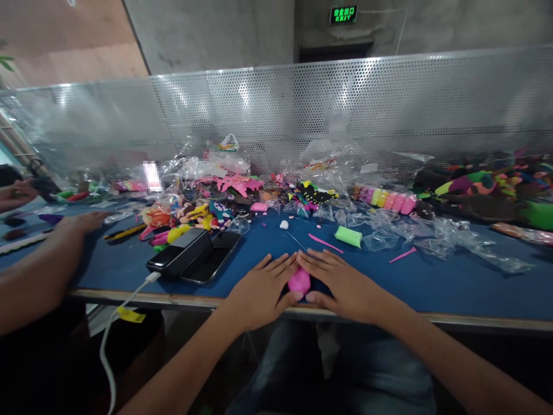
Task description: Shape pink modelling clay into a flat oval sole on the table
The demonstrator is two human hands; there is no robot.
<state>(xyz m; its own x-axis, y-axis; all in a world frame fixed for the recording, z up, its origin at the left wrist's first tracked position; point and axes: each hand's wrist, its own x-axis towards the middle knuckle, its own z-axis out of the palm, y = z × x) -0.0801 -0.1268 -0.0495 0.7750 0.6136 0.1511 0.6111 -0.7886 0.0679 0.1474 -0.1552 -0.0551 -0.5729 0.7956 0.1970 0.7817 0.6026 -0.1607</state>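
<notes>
A lump of pink modelling clay [299,282] lies near the table's front edge, framed by both of my hands. My left hand [268,288] touches its left side, fingers extended forward and together, thumb at the lower edge. On the other side, my right hand [334,282] mirrors it, with fingertips over the top of the lump and thumb below. Just beyond my hands lie a pink modelling tool [325,242], a small white piece of clay [284,225] and a light green block of clay [348,237]. Another pink tool [402,255] rests farther right.
A black phone [210,257] and a dark box-shaped device [178,252] with a white cable [108,351] are on the left. Clay figures [185,222], wrapped coloured clay [389,200] and clear wrappers [458,233] line the back, before a perforated metal screen [268,109]. Another person's arm [52,259] reaches in at left.
</notes>
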